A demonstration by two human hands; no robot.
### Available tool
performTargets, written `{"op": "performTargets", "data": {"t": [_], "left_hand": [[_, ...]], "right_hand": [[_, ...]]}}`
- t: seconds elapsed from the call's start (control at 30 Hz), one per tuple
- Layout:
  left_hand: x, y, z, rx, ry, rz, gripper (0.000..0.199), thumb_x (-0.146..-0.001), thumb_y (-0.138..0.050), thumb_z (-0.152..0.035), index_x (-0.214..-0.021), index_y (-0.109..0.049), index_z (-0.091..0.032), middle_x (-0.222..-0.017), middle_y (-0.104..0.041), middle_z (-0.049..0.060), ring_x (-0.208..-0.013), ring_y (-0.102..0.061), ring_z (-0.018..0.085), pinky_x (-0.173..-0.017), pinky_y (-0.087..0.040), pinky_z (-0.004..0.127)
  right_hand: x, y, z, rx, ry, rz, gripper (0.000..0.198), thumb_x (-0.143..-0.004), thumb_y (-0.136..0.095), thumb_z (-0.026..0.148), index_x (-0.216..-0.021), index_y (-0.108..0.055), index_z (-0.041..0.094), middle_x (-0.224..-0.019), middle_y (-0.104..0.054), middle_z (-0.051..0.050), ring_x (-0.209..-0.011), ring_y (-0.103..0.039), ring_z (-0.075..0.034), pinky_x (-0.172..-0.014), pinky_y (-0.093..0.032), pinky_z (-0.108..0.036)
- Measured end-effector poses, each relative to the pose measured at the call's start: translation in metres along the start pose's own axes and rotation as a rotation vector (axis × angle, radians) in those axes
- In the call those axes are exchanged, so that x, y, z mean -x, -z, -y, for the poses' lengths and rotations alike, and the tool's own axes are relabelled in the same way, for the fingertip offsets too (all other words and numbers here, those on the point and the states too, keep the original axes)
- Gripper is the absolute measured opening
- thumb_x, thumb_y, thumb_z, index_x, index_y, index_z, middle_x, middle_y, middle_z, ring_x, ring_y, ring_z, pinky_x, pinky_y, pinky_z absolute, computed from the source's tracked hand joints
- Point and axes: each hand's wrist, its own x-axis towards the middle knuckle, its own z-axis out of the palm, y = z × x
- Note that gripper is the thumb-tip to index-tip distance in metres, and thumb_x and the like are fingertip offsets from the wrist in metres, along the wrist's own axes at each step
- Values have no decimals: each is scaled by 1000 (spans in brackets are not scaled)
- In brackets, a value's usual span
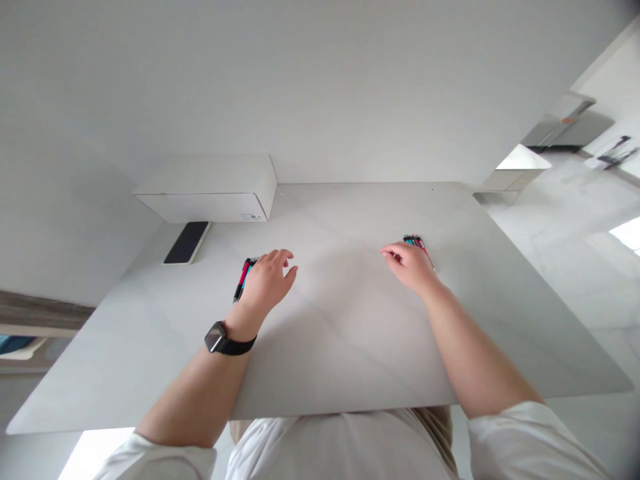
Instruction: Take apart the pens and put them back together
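My left hand [269,279], with a black watch [217,337] on its wrist, is over the left part of the table. Its thumb stands apart from the loosely bent fingers, and it holds nothing. Partly hidden behind it is a group of pens [243,279], red, black and light blue. To the right, my right hand [413,267] has its fingers bent with a small gap to the thumb, and nothing shows in it. Several pens [414,240] with teal and red barrels lie just beyond this hand, which covers part of them.
A white-grey table [340,333] with faint veins runs against the wall. At the back left sits a long white box [210,207]. In front of the box lies a dark-screened phone [187,243] with a pale edge. The table's near edge is close to my body.
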Motion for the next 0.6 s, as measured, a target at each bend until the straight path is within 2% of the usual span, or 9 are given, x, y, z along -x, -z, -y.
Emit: {"op": "performTargets", "data": {"t": [0.1,0.27,0.4,0.6], "left_hand": [[-2,9,24,-190,228,80,32,-94,-63,-41,-119,-62,-23,-107,-71,11,-102,-65,31,-85,-52,40],[-5,15,58,-320,431,238,34,-90,-61,-47,-111,-68,-21,-108,-72,15,-101,-67,36,-80,-53,43],[-9,13,71,-353,486,315,34,-90,-58,-45,-108,-73,-20,-108,-74,18,-100,-68,36,-80,-53,42],[-10,7,73,-338,506,432,36,-87,-62,-49,-104,-76,-22,-107,-76,19,-97,-70,38,-76,-53,43]], "right_hand": [[6,-17,20,-46,94,137,21,-99,-58,31,-105,-78,28,-98,-77,-4,-77,-67,-19,-74,-50,-33],[10,-29,26,-69,130,212,19,-99,-59,29,-104,-78,29,-99,-77,-3,-78,-67,-18,-75,-49,-31],[10,-29,24,-63,126,209,19,-99,-59,28,-104,-77,29,-99,-77,-3,-78,-67,-18,-74,-48,-31],[9,-27,26,-67,122,222,19,-99,-59,27,-104,-77,29,-100,-77,-3,-78,-66,-18,-74,-48,-31]]}}
